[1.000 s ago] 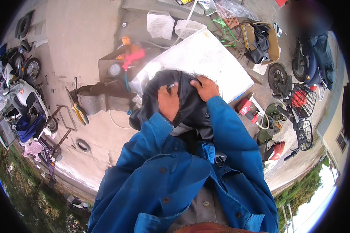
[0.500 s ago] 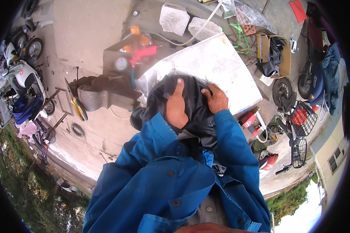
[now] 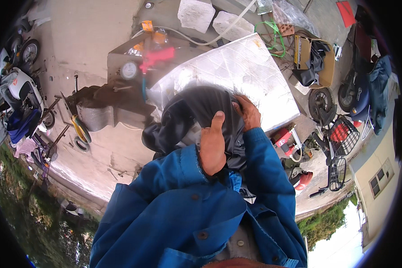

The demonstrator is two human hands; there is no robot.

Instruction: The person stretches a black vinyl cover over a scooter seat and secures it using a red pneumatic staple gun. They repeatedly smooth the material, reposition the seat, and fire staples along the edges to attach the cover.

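A bunched piece of black, glossy, leather-like material (image 3: 190, 105) lies in front of my body, its folds rounded at the far side. My left hand (image 3: 213, 147) grips its near middle, thumb stretched up along the surface and the other fingers out of sight. At the right edge, my right hand (image 3: 250, 114) is closed on the same material with its fingers curled over a fold. A paler patch shows in a gap left of my left thumb. Beneath and beyond the material lies a white quilted-looking sheet (image 3: 223, 62).
To the left are a round gauge (image 3: 129, 70), a blurred pink-red tool (image 3: 158, 54) and a yellow-handled tool (image 3: 80, 129). A cardboard box (image 3: 328, 67) of black material stands at the right. Pale stone slabs (image 3: 195, 15) lie beyond; parked two-wheelers (image 3: 24, 87) flank the yard.
My left hand has moved nearer my body and slightly right along the black material, which has opened into a gap at its left. My right hand stays on the right edge, fingers curled further over.
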